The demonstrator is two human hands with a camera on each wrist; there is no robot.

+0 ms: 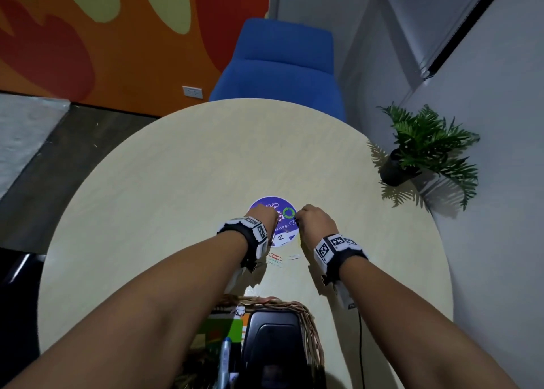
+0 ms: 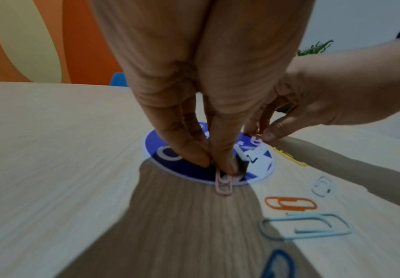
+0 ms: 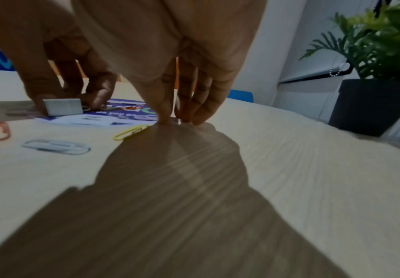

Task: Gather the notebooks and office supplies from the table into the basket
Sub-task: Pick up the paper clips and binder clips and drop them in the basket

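Note:
Several coloured paper clips lie on the round table (image 1: 176, 168) beside a purple round sticker (image 1: 269, 202): orange (image 2: 291, 203), light blue (image 2: 306, 225), white (image 2: 322, 186), yellow (image 3: 131, 131) and dark blue (image 2: 277, 267). My left hand (image 2: 220, 167) pinches the end of a pink paper clip (image 2: 224, 186) at the sticker's near edge. A small grey box (image 3: 62, 107) stands against its fingers. My right hand (image 3: 173, 120) pinches a small pale clip (image 2: 257, 141) at the sticker's right edge. The wicker basket (image 1: 312, 324) sits at the near edge between my forearms.
The basket holds a black device (image 1: 270, 338), a green notebook (image 1: 223, 330) and a marker (image 1: 226, 356). A potted plant (image 1: 424, 147) stands at the table's right edge. A blue chair (image 1: 282, 65) is behind the table. A thin cable (image 1: 359, 344) hangs from my right wrist.

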